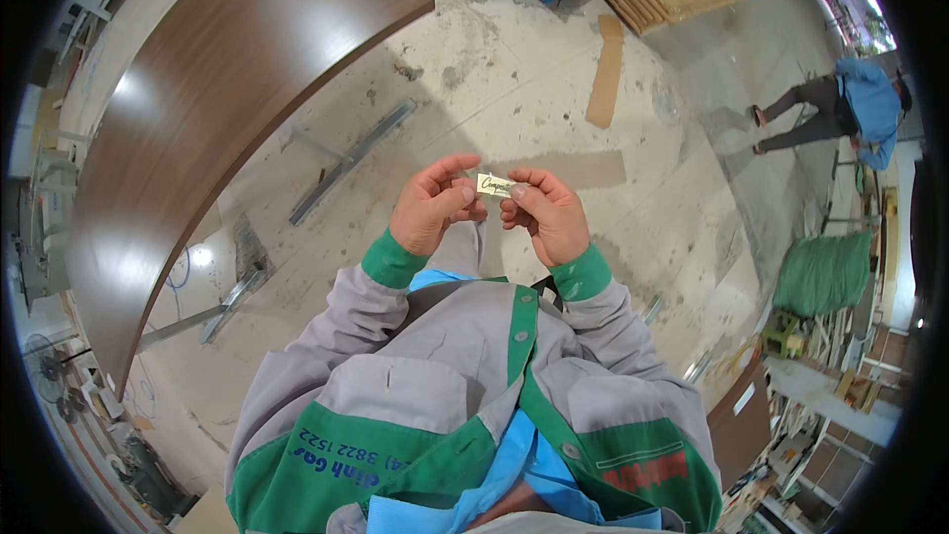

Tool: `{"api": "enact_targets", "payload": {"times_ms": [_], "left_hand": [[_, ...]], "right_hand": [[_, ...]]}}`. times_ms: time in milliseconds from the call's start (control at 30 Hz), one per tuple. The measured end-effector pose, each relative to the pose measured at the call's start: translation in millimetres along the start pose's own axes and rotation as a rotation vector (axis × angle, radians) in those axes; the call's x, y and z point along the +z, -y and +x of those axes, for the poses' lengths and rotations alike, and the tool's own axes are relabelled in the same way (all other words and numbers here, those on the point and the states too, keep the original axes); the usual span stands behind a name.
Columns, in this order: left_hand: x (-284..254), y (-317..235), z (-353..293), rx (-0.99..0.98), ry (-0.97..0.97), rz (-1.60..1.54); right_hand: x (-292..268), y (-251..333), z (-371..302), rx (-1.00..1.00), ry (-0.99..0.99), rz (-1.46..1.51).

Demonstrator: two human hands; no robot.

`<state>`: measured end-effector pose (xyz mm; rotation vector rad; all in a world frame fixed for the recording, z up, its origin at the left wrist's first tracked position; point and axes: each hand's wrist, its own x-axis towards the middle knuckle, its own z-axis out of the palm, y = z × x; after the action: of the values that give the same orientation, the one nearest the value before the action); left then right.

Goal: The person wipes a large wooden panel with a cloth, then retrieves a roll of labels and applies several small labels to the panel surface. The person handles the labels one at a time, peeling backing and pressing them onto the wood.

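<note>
Grey-green jacket [465, 405] lowest in view; above it a small pale label [495, 185] is pinched at its ends between left hand [432, 206] and right hand [547, 215], judged thin, light, bendable, best held by the edges.

Bright, even daylight is filling the scene, seeming strongest toward the upper right, where the view is washing out near the rim. A soft glare is spreading over the glossy dark brown panel [198, 138] at left, and soft-edged shadows are lying on the pale concrete floor [514, 69]. The fisheye lens is bending straight edges toward the black circular border, and detail is softening at the margins while the centre is staying sharp.
</note>
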<state>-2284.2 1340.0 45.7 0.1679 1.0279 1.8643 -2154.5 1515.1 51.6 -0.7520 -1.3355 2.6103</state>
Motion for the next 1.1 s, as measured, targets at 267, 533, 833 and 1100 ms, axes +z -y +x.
{"api": "enact_targets", "payload": {"times_ms": [267,533,833,1100], "left_hand": [[8,-83,209,0.199,0.022,0.108],[5,-143,367,0.181,-0.232,0.196],[25,-192,509,0.234,-0.481,0.53],[3,-222,537,0.287,-0.904,0.557]], "right_hand": [[-23,117,189,0.109,-0.035,0.09],[-49,193,350,0.42,0.082,0.223],[-66,288,531,-0.017,0.312,-0.532],[-16,296,636,-0.05,0.557,-0.825]]}}
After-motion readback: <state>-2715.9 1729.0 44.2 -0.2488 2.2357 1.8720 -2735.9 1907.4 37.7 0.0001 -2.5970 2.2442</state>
